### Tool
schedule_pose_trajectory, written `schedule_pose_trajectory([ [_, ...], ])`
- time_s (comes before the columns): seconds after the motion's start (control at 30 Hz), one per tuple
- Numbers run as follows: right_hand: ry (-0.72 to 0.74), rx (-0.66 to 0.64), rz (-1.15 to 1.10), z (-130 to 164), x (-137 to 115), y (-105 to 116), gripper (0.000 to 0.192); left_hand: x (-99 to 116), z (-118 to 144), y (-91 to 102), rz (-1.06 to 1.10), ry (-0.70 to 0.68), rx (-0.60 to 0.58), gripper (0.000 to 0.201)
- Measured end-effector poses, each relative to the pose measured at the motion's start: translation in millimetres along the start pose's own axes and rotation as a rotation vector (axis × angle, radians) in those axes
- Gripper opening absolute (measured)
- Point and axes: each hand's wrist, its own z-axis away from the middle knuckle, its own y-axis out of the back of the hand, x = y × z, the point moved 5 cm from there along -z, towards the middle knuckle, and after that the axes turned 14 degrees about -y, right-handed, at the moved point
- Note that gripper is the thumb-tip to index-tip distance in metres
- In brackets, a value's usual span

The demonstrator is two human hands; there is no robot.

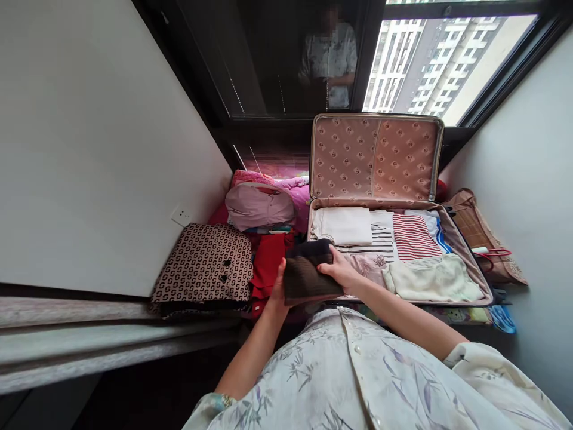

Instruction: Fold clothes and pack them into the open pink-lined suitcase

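— What is held in the hands?

— A folded dark brown garment is gripped from both sides. It is clasped along its left edge by the left hand, with the fingers hidden underneath, and its right edge is pinched by the right hand, thumb laid on top.

— Where is the garment placed in the scene?

— It is held just above the near left corner of an open suitcase, in front of the person's floral shirt.

— What is packed in the suitcase?

— A white folded cloth is seen at the far left, a red-and-white striped piece to its right, and a cream garment at the near right. The patterned lid is propped upright against the window.

— And to the left of the suitcase?

— A brown patterned garment with dark buttons is laid there, with red fabric beside it and a pink bag further away. A woven bag is set at the far right.
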Motion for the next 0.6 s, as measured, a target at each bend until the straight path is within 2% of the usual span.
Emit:
schedule_pose_trajectory([
  [0.07,0.029,-0.093,-0.018,4,0,-18,0.053,22,6,9.3,-0.039,-0.019,0.013,0.063],
  [0.17,0.17,-0.203,0.002,1,-4,-37,0.069,57,6,31.6,-0.162,-0.08,0.053,0.052],
  [0.23,0.202,-0.249,0.062,-8,1,-42,0.079,78,-3,53.3,-0.223,-0.133,0.098,0.047],
  [0.3,0.154,-0.245,0.144,-20,14,-37,0.084,87,-16,80.9,-0.269,-0.101,0.136,0.036],
  [0.37,0.098,-0.189,0.21,-31,31,-22,0.082,79,-29,114.1,-0.373,-0.019,0.189,0.028],
  [0.43,0.051,-0.098,0.25,-38,48,4,0.074,62,-35,150.2,-0.623,0.035,0.292,0.027],
  [0.5,-0.015,0.02,0.263,-42,63,37,0.065,39,-31,181.4,-0.921,0.068,0.408,0.031],
  [0.6,-0.098,0.289,0.283,-44,74,96,0.052,6,-19,209.2,-1.145,0.118,0.491,0.04],
])
